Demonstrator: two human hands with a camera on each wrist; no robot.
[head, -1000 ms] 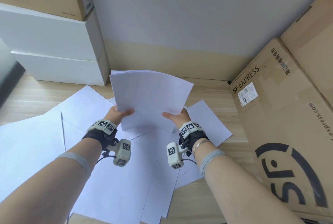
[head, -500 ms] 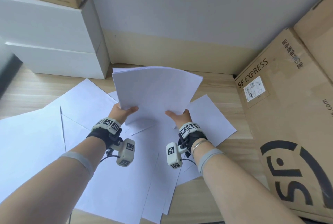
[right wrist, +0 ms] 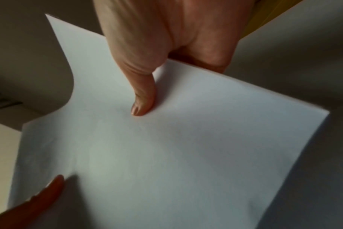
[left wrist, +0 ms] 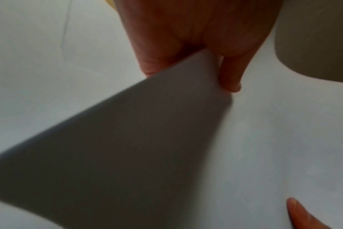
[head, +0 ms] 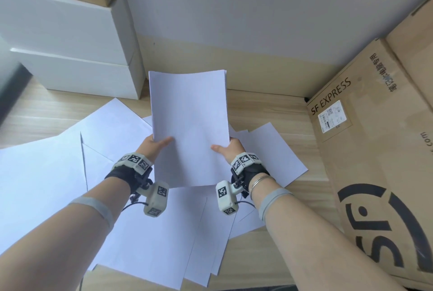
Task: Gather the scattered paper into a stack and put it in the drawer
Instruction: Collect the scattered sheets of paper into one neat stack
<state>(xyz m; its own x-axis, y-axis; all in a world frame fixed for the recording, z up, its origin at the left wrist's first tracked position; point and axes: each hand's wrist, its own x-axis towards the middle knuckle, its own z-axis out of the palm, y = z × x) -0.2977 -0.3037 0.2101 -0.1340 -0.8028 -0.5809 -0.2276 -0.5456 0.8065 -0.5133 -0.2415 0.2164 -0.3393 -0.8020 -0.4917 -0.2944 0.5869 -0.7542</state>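
Left hand point(head: 154, 144) and right hand point(head: 228, 149) each pinch a side edge of the stack point(head: 189, 126), thumb on the upper face and fingers beneath; the right wrist view shows the thumb flat on the top sheet. The stack is held clear of the desk point(head: 269, 108), above the loose sheets point(head: 145, 232), its far end tilted up toward the wall point(head: 234, 9). Slight offsets show along its far right edge, so the sheets are likely not yet squared. Risks, as judged: with grips only at the near part of the sides, the far end could sag or fan, and inner sheets could slip out if either pinch eases. Many sheets remain on the desk, some overhanging its near edge; brushing them could send them off. The boxes point(head: 365, 150) and white cases point(head: 70, 56) crowd the space. No drawer is in view.
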